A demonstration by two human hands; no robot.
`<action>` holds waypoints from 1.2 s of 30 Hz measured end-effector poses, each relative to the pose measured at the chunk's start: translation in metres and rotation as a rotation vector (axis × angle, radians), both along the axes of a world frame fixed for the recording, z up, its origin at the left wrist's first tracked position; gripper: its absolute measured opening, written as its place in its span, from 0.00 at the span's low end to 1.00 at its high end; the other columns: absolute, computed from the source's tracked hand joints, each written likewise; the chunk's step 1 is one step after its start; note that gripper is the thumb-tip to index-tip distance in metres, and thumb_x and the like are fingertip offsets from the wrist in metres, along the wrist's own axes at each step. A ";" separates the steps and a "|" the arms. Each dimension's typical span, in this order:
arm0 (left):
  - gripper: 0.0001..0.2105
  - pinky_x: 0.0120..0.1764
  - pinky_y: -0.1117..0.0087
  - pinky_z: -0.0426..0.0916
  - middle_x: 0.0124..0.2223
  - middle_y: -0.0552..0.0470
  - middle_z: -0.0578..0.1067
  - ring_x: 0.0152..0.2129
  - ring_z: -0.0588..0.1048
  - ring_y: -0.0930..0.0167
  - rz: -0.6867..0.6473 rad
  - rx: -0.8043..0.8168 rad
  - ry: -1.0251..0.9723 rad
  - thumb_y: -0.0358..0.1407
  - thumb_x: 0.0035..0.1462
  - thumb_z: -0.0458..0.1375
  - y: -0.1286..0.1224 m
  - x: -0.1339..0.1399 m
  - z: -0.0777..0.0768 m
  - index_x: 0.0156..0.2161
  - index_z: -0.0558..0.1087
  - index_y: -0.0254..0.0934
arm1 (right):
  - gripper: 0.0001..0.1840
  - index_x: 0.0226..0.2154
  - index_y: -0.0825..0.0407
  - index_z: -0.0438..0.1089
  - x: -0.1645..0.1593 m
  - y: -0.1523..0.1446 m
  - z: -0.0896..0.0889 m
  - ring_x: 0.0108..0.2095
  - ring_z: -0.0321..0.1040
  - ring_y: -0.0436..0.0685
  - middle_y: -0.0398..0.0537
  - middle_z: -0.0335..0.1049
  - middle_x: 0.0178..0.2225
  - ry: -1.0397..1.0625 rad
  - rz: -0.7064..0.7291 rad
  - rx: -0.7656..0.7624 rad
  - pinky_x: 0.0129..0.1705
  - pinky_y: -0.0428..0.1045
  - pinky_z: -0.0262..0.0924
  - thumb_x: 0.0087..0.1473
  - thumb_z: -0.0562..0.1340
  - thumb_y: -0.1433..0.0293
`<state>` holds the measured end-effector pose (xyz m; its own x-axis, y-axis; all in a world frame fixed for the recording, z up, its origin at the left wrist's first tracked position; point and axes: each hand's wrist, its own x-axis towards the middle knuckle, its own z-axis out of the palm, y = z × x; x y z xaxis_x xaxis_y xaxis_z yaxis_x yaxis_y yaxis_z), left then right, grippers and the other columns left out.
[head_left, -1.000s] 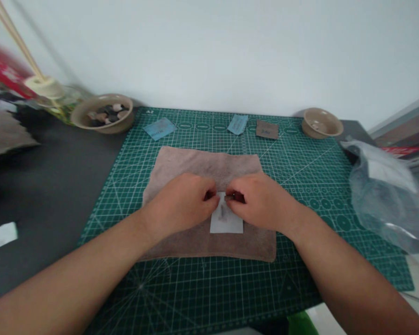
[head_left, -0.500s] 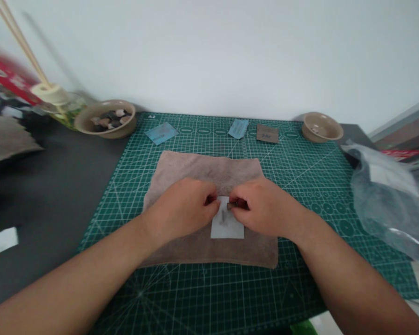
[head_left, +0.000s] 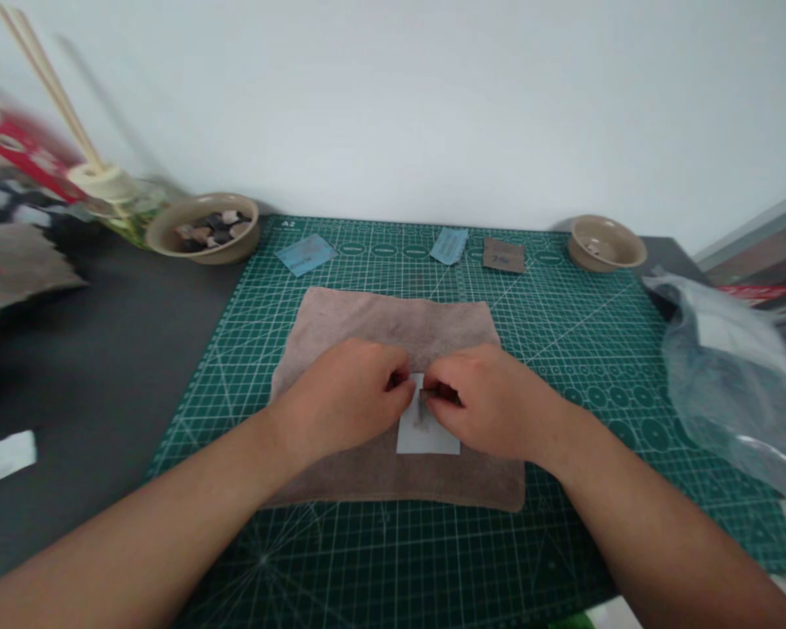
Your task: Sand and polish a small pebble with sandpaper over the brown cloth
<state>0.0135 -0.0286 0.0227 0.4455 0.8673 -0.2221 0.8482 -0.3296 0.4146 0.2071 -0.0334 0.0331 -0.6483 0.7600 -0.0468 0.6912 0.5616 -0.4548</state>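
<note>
A small white square sheet [head_left: 436, 439] with a grey smudge lies on a brown cloth [head_left: 393, 479]. My left hand [head_left: 354, 389] is closed at the sheet's upper left edge, thumb and forefinger pinched together there. On the other side my right hand [head_left: 481, 397] is closed round a small dark stone [head_left: 425, 396], mostly covered by the fingers. The stone's visible end sits over the smudge and seems to touch the sheet. Both hands rest low over the cloth, their fingertips a short distance apart.
Beneath the cloth is a green cutting mat [head_left: 367, 568]. Behind lie a light blue square [head_left: 306, 254], a smaller blue piece [head_left: 449, 245] and a brown piece [head_left: 504, 255]. A bowl of stones [head_left: 203, 249] stands left, another bowl [head_left: 606, 245] right, near a clear plastic bag [head_left: 727, 376].
My right hand has shifted slightly left, bringing the stone across the sheet toward my left hand. The left hand keeps its place at the sheet's edge. The whole view has moved slightly.
</note>
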 end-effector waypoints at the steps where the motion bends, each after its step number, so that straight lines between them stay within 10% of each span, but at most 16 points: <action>1: 0.12 0.29 0.66 0.55 0.28 0.50 0.77 0.25 0.72 0.69 0.001 -0.002 -0.002 0.36 0.61 0.53 0.000 0.000 0.000 0.29 0.76 0.38 | 0.12 0.27 0.55 0.74 0.000 0.000 0.000 0.29 0.68 0.54 0.49 0.76 0.28 -0.001 0.009 -0.005 0.32 0.50 0.51 0.58 0.59 0.71; 36: 0.12 0.27 0.66 0.52 0.25 0.52 0.76 0.23 0.71 0.70 0.006 0.003 0.003 0.37 0.60 0.53 0.001 0.001 0.000 0.26 0.73 0.38 | 0.11 0.30 0.55 0.76 0.002 0.000 0.004 0.31 0.71 0.54 0.50 0.79 0.31 -0.025 0.122 -0.083 0.33 0.50 0.54 0.59 0.59 0.72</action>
